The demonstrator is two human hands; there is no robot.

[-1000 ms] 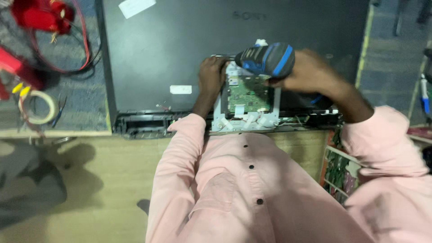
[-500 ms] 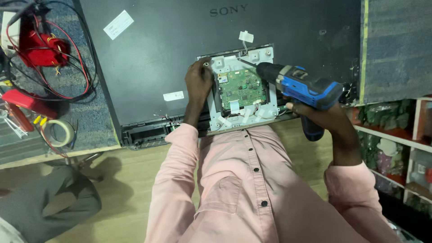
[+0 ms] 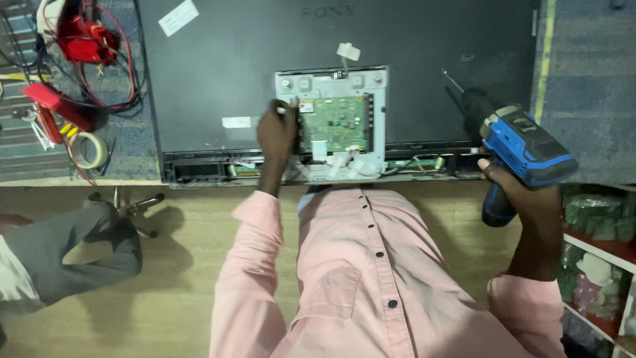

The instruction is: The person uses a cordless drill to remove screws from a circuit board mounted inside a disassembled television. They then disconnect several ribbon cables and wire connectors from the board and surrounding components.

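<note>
A large black television lies back-side up on the bench. Near its lower edge sits a grey metal plate carrying a green circuit board. My left hand rests on the left edge of that plate, fingers curled against it. My right hand grips the handle of a blue and black cordless drill, held off to the right of the board. The drill's bit points up and to the left, over the bare television back.
Red tools and red wires lie at the far left on a grey mat, with a roll of tape below them. Another person's grey-clad leg is at the lower left. Shelves with packets stand at the right.
My right hand has carried the drill away from the circuit board, out to the right. My left hand has stayed at the plate's left edge.
</note>
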